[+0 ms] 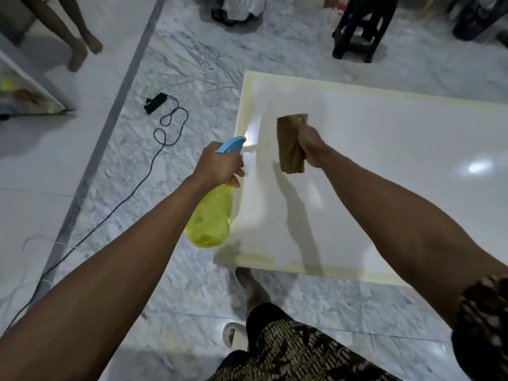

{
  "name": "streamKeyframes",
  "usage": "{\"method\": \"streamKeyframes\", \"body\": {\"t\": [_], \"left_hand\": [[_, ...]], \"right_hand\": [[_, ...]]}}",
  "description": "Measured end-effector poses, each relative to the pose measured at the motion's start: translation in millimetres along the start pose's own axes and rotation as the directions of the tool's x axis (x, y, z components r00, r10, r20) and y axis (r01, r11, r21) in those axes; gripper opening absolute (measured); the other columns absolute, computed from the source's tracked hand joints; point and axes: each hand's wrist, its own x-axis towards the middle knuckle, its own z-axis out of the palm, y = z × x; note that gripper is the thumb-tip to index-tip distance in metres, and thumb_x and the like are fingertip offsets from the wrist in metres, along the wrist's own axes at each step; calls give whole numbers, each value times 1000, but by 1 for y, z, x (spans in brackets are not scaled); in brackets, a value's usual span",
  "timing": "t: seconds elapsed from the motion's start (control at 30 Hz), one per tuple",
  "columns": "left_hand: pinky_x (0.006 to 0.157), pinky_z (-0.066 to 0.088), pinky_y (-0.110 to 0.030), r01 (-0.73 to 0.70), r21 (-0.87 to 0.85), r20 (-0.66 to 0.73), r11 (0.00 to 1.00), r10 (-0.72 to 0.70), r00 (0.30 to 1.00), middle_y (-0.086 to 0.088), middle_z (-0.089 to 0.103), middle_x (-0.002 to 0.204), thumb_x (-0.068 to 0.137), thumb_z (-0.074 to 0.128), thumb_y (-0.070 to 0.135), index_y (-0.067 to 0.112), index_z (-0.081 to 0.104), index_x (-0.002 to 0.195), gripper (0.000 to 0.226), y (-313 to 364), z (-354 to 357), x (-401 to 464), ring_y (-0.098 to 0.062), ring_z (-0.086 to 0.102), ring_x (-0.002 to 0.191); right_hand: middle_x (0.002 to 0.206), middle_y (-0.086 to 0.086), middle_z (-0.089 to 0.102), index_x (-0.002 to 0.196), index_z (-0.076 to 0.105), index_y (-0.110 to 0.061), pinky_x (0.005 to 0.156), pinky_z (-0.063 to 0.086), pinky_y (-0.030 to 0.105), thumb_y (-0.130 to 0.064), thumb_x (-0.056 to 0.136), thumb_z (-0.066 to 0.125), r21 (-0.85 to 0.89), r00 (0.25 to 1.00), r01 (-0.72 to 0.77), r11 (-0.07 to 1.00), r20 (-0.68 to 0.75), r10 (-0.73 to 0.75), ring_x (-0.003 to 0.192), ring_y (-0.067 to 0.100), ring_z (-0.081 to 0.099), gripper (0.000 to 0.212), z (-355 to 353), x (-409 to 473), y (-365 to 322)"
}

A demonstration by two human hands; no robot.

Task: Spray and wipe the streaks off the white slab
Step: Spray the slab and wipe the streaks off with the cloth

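Over one slab [384, 160]: one bottle [211, 215], one cloth [291, 144].

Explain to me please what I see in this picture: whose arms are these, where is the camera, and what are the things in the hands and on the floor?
There is no machine here. The one picture comes from a camera worn on a person's head, looking forward and down, so the two bare arms reaching in from below are that person's own.

The left hand grips a spray bottle with a yellow see-through body and a blue nozzle, aimed toward the slab's left edge. The right hand holds a folded brown cloth over the slab; whether it touches the surface I cannot tell.

The white slab lies flat on the marbled floor, with yellowish streaks along its borders. To its left lies a black power strip with a looping cable. At the far side stands a dark stool, and another person's bare feet show at the upper left.
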Motion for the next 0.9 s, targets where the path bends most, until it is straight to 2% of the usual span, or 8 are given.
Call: {"method": "streamKeyframes", "body": {"t": [0.13, 0.23, 0.37, 0.47, 0.53, 0.67, 0.8, 0.9], "left_hand": [[52, 60, -34, 29, -20, 3, 999, -29, 1000, -15, 66, 83, 83, 52, 6, 7, 72, 126, 48, 19, -11, 68, -33, 74, 78], [57, 63, -41, 15, -20, -10, 1000, -16, 1000, -11, 68, 74, 67, 50, 18, 0, 75, 114, 56, 25, -22, 113, -43, 76, 87], [59, 63, -45, 3, -70, -42, 998, -6, 999, -4, 69, 67, 70, 51, 21, 23, 74, 95, 33, 20, -32, 172, -47, 75, 83], [51, 59, -36, 9, -93, -61, 996, -14, 998, -3, 67, 68, 73, 52, 22, 35, 72, 93, 31, 9, -40, 204, -40, 76, 79], [57, 62, -45, 28, -66, -58, 997, -32, 998, 1, 68, 62, 76, 53, 23, 22, 75, 90, 25, 0, -45, 215, -43, 76, 79], [69, 65, -57, 57, -9, -45, 998, -57, 997, 5, 68, 57, 83, 53, 21, 32, 76, 95, 29, -13, -50, 215, -46, 75, 78], [69, 64, -57, 101, -24, -40, 995, -101, 994, 5, 68, 58, 75, 52, 23, 45, 71, 102, 39, -16, -51, 205, -48, 75, 81], [55, 60, -40, 89, -48, -50, 995, -91, 995, -1, 67, 67, 82, 55, 18, 39, 70, 126, 50, -18, -48, 194, -35, 76, 77]], "right_hand": [[120, 8, 59, 134, 52, -6, 85, 42, 27, -37, 108, 28, -290, 974, 148, 945, -122, -190, 107, 25, 58, 47, 0, 92, -34], [144, 1, 55, 144, 48, -24, 99, 38, 24, -43, 107, 28, -427, 920, 290, 856, -121, -372, 130, 22, 52, 46, -6, 164, -54], [151, 10, 45, 151, 33, -26, 111, 35, 50, -46, 104, 26, -742, 912, 226, 631, -67, -405, 136, 36, 43, 51, 10, 273, -54], [165, 16, 7, 158, 8, -12, 119, 3, 58, -48, 105, 14, -927, 971, 90, 363, 1, -237, 151, 40, 5, 65, 45, 324, -19], [166, 15, -3, 158, 0, -17, 118, -8, 59, -52, 104, 12, -946, 954, 91, 312, -7, -299, 152, 41, -6, 66, 57, 331, 8], [166, 13, 9, 158, 11, -24, 117, -2, 63, -56, 100, 14, -940, 934, 148, 306, 31, -355, 152, 41, 3, 67, 62, 313, 23], [150, 17, 47, 148, 45, -25, 108, 31, 66, -53, 104, 19, -958, 929, 144, 250, 44, -368, 136, 45, 44, 58, 85, 281, 46], [157, 16, 36, 153, 30, -29, 113, 20, 65, -51, 103, 23, -933, 893, 223, 282, 80, -443, 143, 45, 32, 55, 94, 246, 65]]}}
